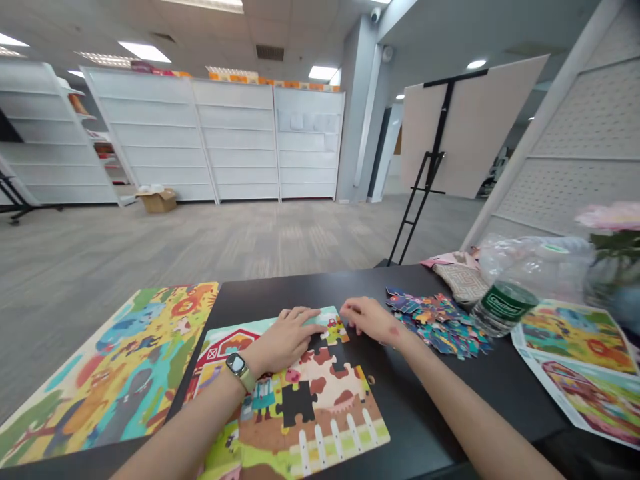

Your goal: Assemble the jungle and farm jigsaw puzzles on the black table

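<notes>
A farm jigsaw puzzle (345, 393) lies on the black table before me, showing a cow, a barn and a white fence. Dark gaps in it show the tabletop, one near its middle and others close to its upper right. My left hand (287, 339), with a watch (237, 364) on its wrist, rests palm down across the puzzle's top part, fingers stretched toward the upper right corner. Just off that corner, my right hand (367, 319) has its fingers curled in. Whatever they hold, if anything, is hidden. A small puzzle piece with a red tractor (332, 323) shows between the hands.
A pile of loose puzzle pieces (440, 320) lies right of my right hand. Behind it are a water bottle (507, 303) and a patterned pouch (460, 281). Picture sheets (585, 360) lie far right. Another animal puzzle (120, 373) covers the table's left side.
</notes>
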The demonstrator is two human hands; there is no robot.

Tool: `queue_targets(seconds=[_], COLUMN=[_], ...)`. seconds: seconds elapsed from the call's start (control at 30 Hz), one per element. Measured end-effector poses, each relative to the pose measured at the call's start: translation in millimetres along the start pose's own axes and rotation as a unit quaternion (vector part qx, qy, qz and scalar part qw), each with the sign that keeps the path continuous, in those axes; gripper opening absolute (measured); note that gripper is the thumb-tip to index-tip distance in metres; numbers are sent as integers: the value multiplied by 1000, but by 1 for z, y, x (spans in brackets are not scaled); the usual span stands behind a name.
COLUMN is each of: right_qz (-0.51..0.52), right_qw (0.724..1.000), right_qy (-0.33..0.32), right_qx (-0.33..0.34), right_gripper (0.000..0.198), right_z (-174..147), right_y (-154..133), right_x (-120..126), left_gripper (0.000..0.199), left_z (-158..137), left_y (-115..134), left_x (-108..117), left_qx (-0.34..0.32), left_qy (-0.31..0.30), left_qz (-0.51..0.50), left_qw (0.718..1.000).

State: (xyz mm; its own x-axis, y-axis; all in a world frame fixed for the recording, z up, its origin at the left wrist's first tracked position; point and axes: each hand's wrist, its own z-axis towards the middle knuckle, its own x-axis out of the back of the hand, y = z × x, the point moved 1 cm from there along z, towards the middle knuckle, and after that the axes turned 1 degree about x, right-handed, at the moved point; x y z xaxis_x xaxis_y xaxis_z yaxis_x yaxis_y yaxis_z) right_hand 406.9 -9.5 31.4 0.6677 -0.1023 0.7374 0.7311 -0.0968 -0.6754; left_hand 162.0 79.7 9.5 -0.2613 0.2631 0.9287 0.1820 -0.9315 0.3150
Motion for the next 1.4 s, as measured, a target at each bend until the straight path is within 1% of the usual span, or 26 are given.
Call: queue_targets(seconds=[0.07, 0.13, 0.17, 0.2, 0.23, 0.27, 0.33, 0.37, 0.4, 0.43, 0.47, 0.5, 0.53, 0.57, 0.63, 0.7, 0.73, 0.77, 0.8, 0.87, 0.93, 0.97, 1.07, 1.17, 1.3, 1.4], right_qz=[28, -2, -44, -92, -130, -151, -153, -152, -152, -152, -151, -144, -133, -119, -91, -77, -76, -78, -83, -92, -98, -101, -106, -109, -105, -104], right_qw=[996, 989, 986, 984, 982, 981, 985, 985, 984, 983, 983, 984, 986, 987, 989, 988, 987, 985, 984, 981, 981, 981, 982, 981, 980, 977], right_qy=[81, 148, 157, 151, 137, 120, 79, 81, 93, 102, 101, 103, 104, 106, 113, 127, 135, 145, 155, 168, 169, 167, 155, 157, 163, 181], right_qx=[-15, -28, -28, -22, -12, 2, 28, 30, 27, 27, 24, 17, 7, 0, -14, -31, -39, -43, -41, -24, -5, 2, 18, 30, 51, 40], right_gripper=[37, 40, 38, 34, 32, 32, 35, 36, 35, 34, 33, 32, 33, 35, 43, 51, 54, 56, 57, 55, 52, 50, 48, 48, 46, 46], right_z=[-8, -26, -37, -50, -64, -78, -106, -119, -131, -140, -147, -151, -153, -154, -151, -148, -147, -146, -146, -147, -148, -149, -150, -149, -150, -152], right_y=[9, 18, 23, 27, 31, 36, 44, 49, 54, 59, 64, 69, 74, 77, 82, 84, 85, 85, 84, 83, 81, 81, 80, 79, 75, 72], right_x=[29, 53, 58, 59, 53, 44, 21, 10, 3, -2, -4, -3, -1, 2, 6, 7, 6, 4, 1, -4, -7, -7, -7, -5, -7, -9], left_gripper=[50, 48, 47, 46, 45, 44, 43, 43, 40, 37, 33, 30, 26, 23, 18, 19, 20, 22, 23, 33, 56, 53, 31, 27, 16, 13], left_z=[-1, -1, 0, 1, 2, 3, 1, -1, -5, -10, -16, -24, -34, -44, -71, -104, -122, -141, -159, -192, -218, -227, -242, -246, -242, -229], left_y=[-2, -9, -14, -21, -28, -35, -49, -54, -59, -62, -63, -62, -58, -51, -29, 3, 20, 37, 52, 78, 94, 99, 104, 102, 100, 104], left_x=[-2, -4, -5, -6, -5, -3, 6, 15, 26, 39, 53, 67, 81, 93, 110, 111, 106, 98, 87, 60, 35, 25, 6, 0, -2, -3], left_qx=[9, 24, 39, 59, 84, 113, 157, 157, 149, 138, 128, 122, 123, 129, 145, 153, 155, 159, 174, 210, 226, 226, 193, 167, 203, 223], left_qy=[6, 35, 64, 102, 146, 190, 272, 295, 315, 329, 337, 343, 341, 328, 286, 192, 154, 124, 104, 64, 49, 54, 112, 196, 304, 326], left_qz=[-26, -99, -158, -230, -311, -391, -529, -574, -605, -625, -633, -626, -608, -575, -467, -324, -251, -189, -137, -62, -15, 8, 62, 77, 58, 10], left_qw=[1000, 994, 985, 966, 935, 893, 789, 747, 716, 694, 686, 689, 706, 738, 824, 914, 943, 961, 970, 974, 973, 973, 973, 963, 929, 918])
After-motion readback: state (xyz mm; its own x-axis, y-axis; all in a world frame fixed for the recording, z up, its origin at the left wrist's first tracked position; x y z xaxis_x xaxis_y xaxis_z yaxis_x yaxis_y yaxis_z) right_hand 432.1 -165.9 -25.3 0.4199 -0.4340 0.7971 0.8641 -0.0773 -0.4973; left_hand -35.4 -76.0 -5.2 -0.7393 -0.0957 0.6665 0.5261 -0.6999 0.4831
